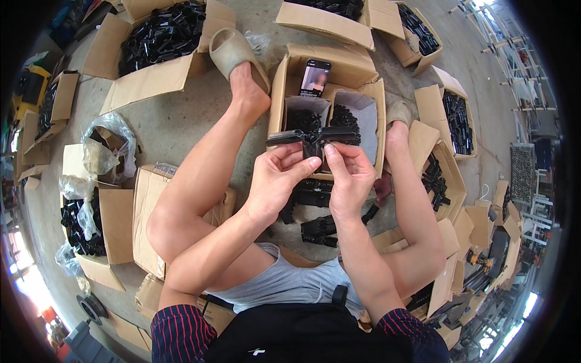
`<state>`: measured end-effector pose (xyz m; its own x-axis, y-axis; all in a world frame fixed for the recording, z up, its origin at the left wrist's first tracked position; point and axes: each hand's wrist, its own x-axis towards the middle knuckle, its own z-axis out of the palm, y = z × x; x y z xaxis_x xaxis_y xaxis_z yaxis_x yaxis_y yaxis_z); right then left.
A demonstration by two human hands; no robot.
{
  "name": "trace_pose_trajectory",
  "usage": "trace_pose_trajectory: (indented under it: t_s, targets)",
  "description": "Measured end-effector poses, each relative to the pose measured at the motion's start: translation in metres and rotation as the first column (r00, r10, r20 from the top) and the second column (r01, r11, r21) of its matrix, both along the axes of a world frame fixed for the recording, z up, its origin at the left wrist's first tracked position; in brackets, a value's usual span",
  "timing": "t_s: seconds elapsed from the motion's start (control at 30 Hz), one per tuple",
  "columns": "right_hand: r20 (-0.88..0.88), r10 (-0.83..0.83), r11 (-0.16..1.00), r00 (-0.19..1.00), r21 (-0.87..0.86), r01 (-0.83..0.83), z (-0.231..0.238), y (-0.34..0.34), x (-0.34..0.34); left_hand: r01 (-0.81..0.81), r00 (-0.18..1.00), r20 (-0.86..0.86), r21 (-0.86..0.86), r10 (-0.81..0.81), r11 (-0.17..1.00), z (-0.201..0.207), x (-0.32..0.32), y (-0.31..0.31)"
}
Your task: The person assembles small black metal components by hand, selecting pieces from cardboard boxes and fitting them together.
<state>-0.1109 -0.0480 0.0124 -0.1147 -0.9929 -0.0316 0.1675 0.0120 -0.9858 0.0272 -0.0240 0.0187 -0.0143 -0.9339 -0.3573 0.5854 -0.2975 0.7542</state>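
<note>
Between both hands is a black T-shaped plastic part (313,138), its two arms spread sideways above an open carton (384,124). My left hand (275,181) pinches its lower stem with thumb and fingers. Opposite it, my right hand (348,175) grips the part near the joint, thumb pointing up. What the fingertips cover is hidden. Inside the carton, small black pieces (302,121) lie in the left compartment and more small black pieces (346,123) in the right one. A phone (315,78) with a lit screen leans at the carton's back.
On the floor below my hands lie several assembled-looking black parts (319,228). Cartons of black plastic parts surround me, among them one at upper left (148,81), one at left (115,224) and one at right (465,136). My legs flank the middle carton.
</note>
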Motion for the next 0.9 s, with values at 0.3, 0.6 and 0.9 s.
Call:
trace_pose_trajectory:
  t_s: [0.3, 0.6, 0.9]
  targets:
    - [0.109, -0.034, 0.998, 0.993, 0.053, 0.028, -0.007, 0.001, 0.001, 0.001, 1.0, 0.014, -0.005, -0.001, 1.0, -0.005, -0.003, 0.002]
    - [0.338, 0.008, 0.986, 0.941, 0.157, -0.064, -0.016, 0.0, -0.007, -0.053, 0.991, 0.123, -0.049, 0.059, 0.997, -0.002, -0.008, 0.003]
    - [0.3, 0.002, 0.988, 0.954, 0.148, -0.049, -0.029, 0.01, -0.002, -0.059, 0.95, 0.302, -0.068, 0.077, 0.996, -0.003, -0.007, 0.01]
